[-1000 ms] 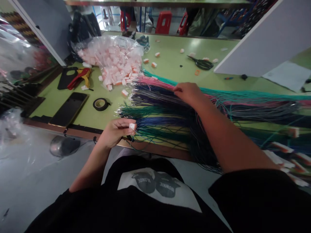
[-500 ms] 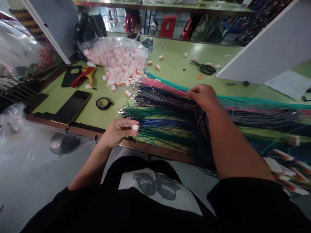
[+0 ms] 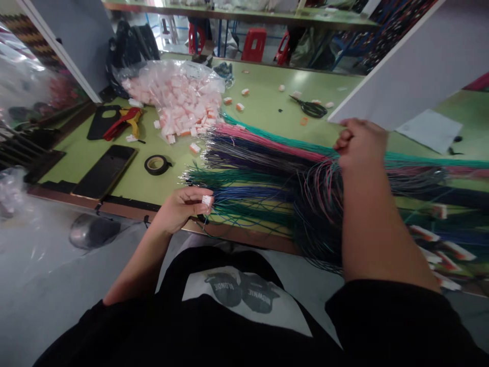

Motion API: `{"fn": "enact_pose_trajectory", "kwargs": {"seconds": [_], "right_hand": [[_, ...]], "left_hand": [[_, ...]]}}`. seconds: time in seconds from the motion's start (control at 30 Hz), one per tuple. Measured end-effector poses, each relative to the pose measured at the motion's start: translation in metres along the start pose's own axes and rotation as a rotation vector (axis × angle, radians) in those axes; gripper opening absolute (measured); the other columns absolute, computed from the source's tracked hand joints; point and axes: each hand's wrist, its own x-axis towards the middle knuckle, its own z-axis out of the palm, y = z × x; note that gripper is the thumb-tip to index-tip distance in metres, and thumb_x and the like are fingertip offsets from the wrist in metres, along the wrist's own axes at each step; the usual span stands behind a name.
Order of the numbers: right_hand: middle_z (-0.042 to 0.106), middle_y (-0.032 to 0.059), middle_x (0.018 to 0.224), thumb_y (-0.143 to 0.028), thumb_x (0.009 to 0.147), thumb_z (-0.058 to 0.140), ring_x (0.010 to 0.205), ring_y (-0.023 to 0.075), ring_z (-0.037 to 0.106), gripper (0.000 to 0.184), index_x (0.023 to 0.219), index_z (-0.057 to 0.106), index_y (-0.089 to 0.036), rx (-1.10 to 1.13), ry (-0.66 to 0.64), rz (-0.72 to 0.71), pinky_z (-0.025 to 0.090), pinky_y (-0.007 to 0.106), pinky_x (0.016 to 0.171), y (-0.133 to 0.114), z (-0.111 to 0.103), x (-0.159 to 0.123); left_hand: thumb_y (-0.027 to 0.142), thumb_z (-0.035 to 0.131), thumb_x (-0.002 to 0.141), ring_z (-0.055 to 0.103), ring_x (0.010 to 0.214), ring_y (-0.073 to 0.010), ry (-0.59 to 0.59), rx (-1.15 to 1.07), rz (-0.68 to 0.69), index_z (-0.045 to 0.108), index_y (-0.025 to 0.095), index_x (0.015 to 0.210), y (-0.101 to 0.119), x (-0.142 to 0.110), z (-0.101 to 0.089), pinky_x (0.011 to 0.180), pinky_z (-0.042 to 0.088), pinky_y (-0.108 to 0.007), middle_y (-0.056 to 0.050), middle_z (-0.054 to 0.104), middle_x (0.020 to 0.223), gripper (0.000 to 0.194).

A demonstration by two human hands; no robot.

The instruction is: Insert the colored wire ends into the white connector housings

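Note:
Between the thumb and fingers of my left hand point(image 3: 179, 208) is a small white-and-orange plastic connector point(image 3: 207, 201), with thin wires at it. Blue wires point(image 3: 255, 193) and green wires point(image 3: 252, 215) spread out just to its right. My right hand point(image 3: 361, 145) is closed above the long wire bundles, its fingers curled; whether a wire is in them is hidden. Under and beside it run pink wires point(image 3: 267, 143), teal wires point(image 3: 280, 136) and grey wires point(image 3: 263, 162). Their metal-tipped ends point left.
A clear bag of connectors point(image 3: 179, 97) lies at the back left. Near it are red-and-yellow pliers point(image 3: 124, 122), a phone point(image 3: 105, 172) and black tape point(image 3: 156, 164). Scissors point(image 3: 311, 108) lie at the back. Several larger connectors point(image 3: 454, 250) sit at right. A white panel point(image 3: 393, 66) stands behind.
My right hand has moved right, away from the pink wires' middle, and its fingers are now curled. My left hand still holds the connector. The view has shifted slightly.

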Motion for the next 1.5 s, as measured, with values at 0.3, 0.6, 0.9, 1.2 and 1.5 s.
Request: {"fn": "enact_pose_trajectory", "kwargs": {"seconds": [0.3, 0.6, 0.9, 1.2, 1.5], "right_hand": [[0.067, 0.0003, 0.077, -0.039, 0.073, 0.067, 0.067, 0.0124, 0.056, 0.023, 0.085, 0.072, -0.020, -0.271, -0.787, -0.441, 0.041, 0.028, 0.064, -0.023, 0.036, -0.087], [0.071, -0.0001, 0.073, -0.037, 0.074, 0.064, 0.064, 0.0137, 0.061, 0.021, 0.085, 0.072, -0.021, -0.189, -1.110, -0.415, 0.045, 0.026, 0.060, -0.012, 0.067, -0.126], [0.074, 0.0011, 0.081, -0.025, 0.086, 0.053, 0.075, 0.0155, 0.065, 0.022, 0.079, 0.074, -0.024, -0.255, -0.969, -0.739, 0.044, 0.027, 0.070, -0.015, 0.090, -0.160], [0.064, 0.0042, 0.073, -0.018, 0.081, 0.049, 0.072, 0.0152, 0.057, 0.021, 0.067, 0.065, -0.021, -0.374, -0.910, -0.856, 0.039, 0.027, 0.067, -0.011, 0.084, -0.161], [0.062, 0.0042, 0.067, -0.019, 0.079, 0.046, 0.061, 0.0138, 0.049, 0.022, 0.063, 0.061, -0.019, -0.628, -0.795, -0.796, 0.023, 0.028, 0.055, -0.014, 0.088, -0.178]], "left_hand": [[0.017, 0.088, 0.057, 0.065, 0.059, -0.0100, 0.055, -0.010, 0.007, 0.075, 0.016, 0.083, -0.003, 0.002, -0.001, 0.061, 0.058, -0.022, 0.000, 0.073, 0.069, 0.029], [0.019, 0.090, 0.055, 0.066, 0.058, -0.0087, 0.037, -0.117, 0.021, 0.072, 0.016, 0.084, -0.004, 0.007, 0.000, 0.061, 0.056, -0.020, 0.002, 0.072, 0.070, 0.034], [0.021, 0.087, 0.058, 0.065, 0.062, -0.0100, 0.044, -0.072, 0.009, 0.072, 0.017, 0.086, -0.006, 0.006, -0.003, 0.065, 0.054, -0.023, 0.001, 0.072, 0.072, 0.032], [0.022, 0.088, 0.058, 0.066, 0.063, -0.0102, 0.043, -0.061, 0.010, 0.072, 0.018, 0.087, -0.004, 0.005, -0.002, 0.067, 0.056, -0.023, 0.001, 0.073, 0.074, 0.034], [0.025, 0.089, 0.058, 0.066, 0.061, -0.0103, 0.061, -0.035, 0.027, 0.074, 0.017, 0.086, -0.006, 0.005, -0.003, 0.064, 0.055, -0.022, 0.000, 0.073, 0.073, 0.033]]}}
